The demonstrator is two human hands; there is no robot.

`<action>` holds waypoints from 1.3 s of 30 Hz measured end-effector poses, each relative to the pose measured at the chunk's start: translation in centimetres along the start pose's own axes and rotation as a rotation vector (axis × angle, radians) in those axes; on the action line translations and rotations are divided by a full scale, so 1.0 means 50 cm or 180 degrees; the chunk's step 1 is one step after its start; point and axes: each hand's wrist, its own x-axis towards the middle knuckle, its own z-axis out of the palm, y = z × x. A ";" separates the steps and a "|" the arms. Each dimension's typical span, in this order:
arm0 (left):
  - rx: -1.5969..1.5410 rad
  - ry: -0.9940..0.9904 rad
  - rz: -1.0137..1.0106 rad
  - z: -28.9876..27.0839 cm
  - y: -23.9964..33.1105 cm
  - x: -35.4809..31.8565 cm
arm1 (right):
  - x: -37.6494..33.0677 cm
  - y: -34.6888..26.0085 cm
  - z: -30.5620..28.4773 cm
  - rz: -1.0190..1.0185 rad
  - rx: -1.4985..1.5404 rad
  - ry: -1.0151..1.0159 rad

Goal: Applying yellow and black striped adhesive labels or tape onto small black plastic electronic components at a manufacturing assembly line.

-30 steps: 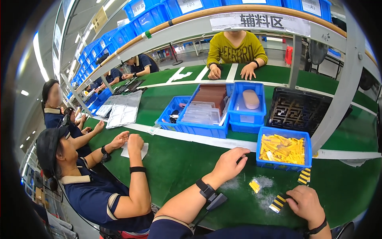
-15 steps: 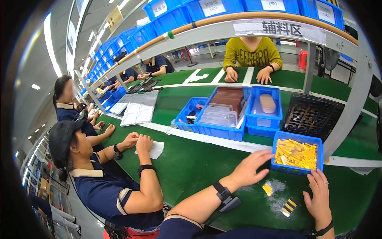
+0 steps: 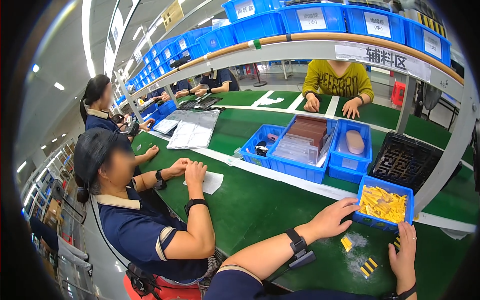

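Clock read around the blue box (image 3: 376, 222), 12 pointing away from me. It sits on the green counter (image 3: 260, 200), heaped with loose yellow pieces (image 3: 383, 204).

My left hand (image 3: 334, 218): unclenched, fingers loosely spread, tips at the box's 9 o'clock wall; touching or just short, I can't make out. No grip visible. My right hand (image 3: 404, 257): at 5 o'clock, fingers extended, thumb apart, tips by the near corner; nothing seen in it.

Out on the counter: a small yellow piece (image 3: 346, 244) at 7 to 8 o'clock, beside a whitish powdery patch (image 3: 358, 240); a black-and-yellow striped piece (image 3: 369, 267) between 6 and 7. Part of a second striped piece (image 3: 397, 242) shows at 5, by my right thumb, the rest hidden.

Progress, my judgement: few pieces are out and the box is well filled, so the bulk looks unhandled. Whether either striped piece is finished, I can't say.
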 end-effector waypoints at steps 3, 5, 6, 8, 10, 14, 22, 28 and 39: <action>0.0009 -0.0015 -0.0023 -0.002 0.001 0.000 | -0.003 0.005 0.007 -0.0082 0.0026 0.0032; 0.0010 0.0003 0.0000 -0.001 -0.001 -0.002 | 0.002 0.006 0.007 -0.0083 0.0060 -0.0003; 0.0010 -0.0025 -0.0008 0.000 -0.002 -0.003 | 0.005 0.006 0.005 -0.0066 0.0124 -0.0045; -0.0024 -0.0035 0.0020 0.004 -0.002 -0.005 | -0.004 0.000 0.003 -0.0025 0.0134 -0.0045; -0.0016 0.0024 0.0055 0.012 -0.004 -0.001 | 0.001 -0.007 -0.004 0.0067 0.0085 -0.0110; -0.0053 0.0109 0.0022 0.016 -0.010 -0.007 | 0.026 -0.022 -0.020 0.0040 0.0027 -0.0305; -0.0080 0.0225 0.0009 0.027 -0.005 0.000 | 0.031 0.017 0.022 -0.0341 -0.0108 -0.0103; -0.0066 0.0151 -0.0084 0.016 -0.001 -0.002 | 0.038 0.018 0.018 -0.0466 0.0113 -0.0154; -0.0069 0.0038 -0.0055 0.006 0.002 0.000 | 0.037 0.024 0.016 -0.0495 0.0135 -0.0167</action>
